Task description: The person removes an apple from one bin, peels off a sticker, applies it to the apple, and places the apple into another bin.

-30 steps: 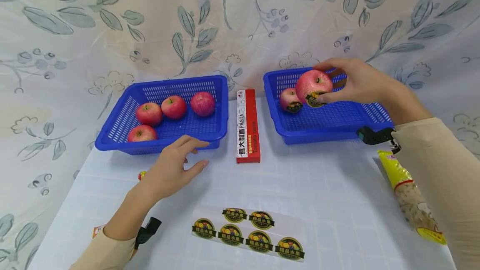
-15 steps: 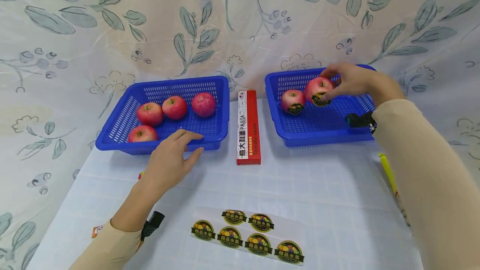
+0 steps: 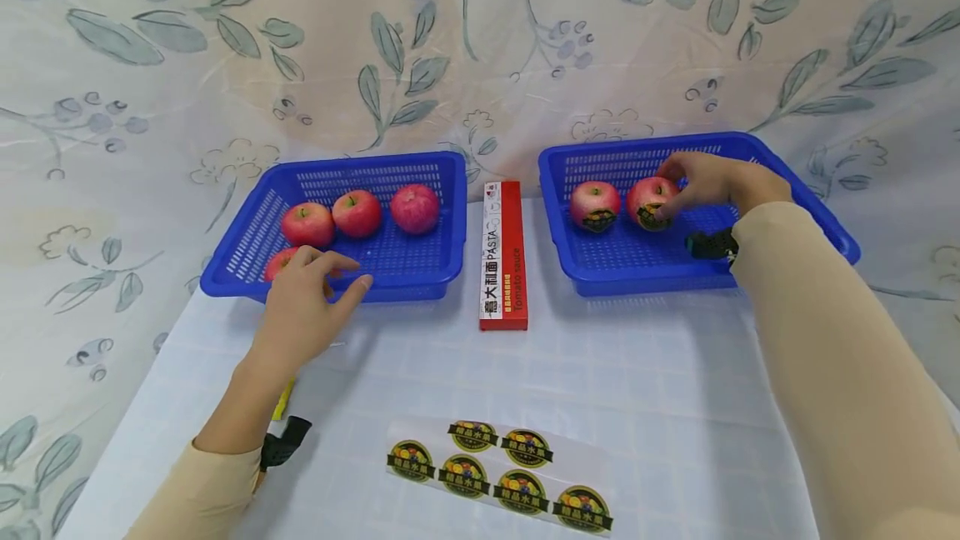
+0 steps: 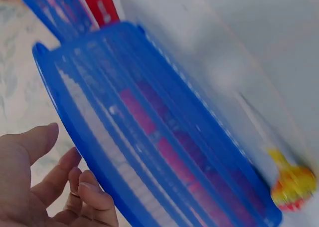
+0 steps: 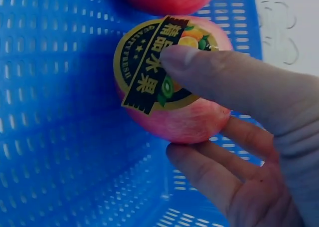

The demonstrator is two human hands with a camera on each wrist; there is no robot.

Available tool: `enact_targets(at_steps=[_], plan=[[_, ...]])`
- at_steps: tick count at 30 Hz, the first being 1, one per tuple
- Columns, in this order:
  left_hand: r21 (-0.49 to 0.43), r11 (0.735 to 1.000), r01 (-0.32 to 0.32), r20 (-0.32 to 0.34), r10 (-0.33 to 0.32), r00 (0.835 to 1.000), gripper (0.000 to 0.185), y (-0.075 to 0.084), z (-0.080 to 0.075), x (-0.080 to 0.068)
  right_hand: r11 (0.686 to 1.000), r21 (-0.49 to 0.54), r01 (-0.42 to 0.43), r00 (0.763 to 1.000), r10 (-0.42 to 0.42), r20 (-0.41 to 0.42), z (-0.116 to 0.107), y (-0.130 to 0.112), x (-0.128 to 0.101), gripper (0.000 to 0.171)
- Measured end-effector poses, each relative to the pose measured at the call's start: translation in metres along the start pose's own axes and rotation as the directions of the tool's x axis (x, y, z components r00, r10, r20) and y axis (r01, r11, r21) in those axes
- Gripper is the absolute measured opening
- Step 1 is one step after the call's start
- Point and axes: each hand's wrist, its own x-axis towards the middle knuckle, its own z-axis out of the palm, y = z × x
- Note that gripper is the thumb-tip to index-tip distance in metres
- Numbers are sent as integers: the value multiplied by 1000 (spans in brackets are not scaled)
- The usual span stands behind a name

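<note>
Lowered into the right basket [image 3: 795, 169], my right hand [image 3: 720, 183] grips the stickered apple [image 3: 651, 202] to seat it; left hand [image 3: 303, 307] spread over the left basket [image 3: 442, 215].

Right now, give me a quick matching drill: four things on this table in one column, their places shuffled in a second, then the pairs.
1. pasta box
2. sticker sheet
3. right hand
4. left hand

a. at the left basket's front rim
b. between the two baskets
c. gripping a labelled apple in the right basket
d. near table edge

Pairs: 1-b, 2-d, 3-c, 4-a
</note>
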Motion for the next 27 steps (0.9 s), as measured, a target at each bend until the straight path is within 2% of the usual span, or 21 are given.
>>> enact_targets(at_steps=[3, 6, 11, 13, 15, 19, 24, 27], plan=[[7, 999, 35, -36, -35, 999, 24, -13, -9, 0, 999, 45, -17, 1000, 16, 13, 5, 4, 2, 85], [25, 995, 96, -57, -95, 994, 26, -27, -20, -2, 998, 65, -6, 1000, 5, 19, 7, 5, 3, 84], [70, 969, 235, -93, -228, 969, 39, -52, -40, -4, 996, 82, 20, 999, -23, 32, 7, 3, 6, 82], [98, 949, 299, -69, -294, 953, 50, -63, -47, -3, 996, 82, 29, 999, -32, 42, 7, 2, 7, 84], [117, 929, 352, -16, -353, 936, 62, -74, -53, -3, 997, 66, 37, 998, -41, 52, 6, 0, 7, 86], [128, 892, 433, 98, -446, 890, 84, -93, -60, -5, 999, 17, 43, 997, -44, 63, 1, -9, 5, 89], [92, 863, 497, 165, -505, 847, 103, -104, -62, -6, 996, -81, 49, 998, -46, 35, -9, -32, -2, 90], [102, 863, 494, 190, -504, 842, 107, -105, -64, -4, 987, -134, 83, 996, -83, 6, -13, -51, -9, 89]])
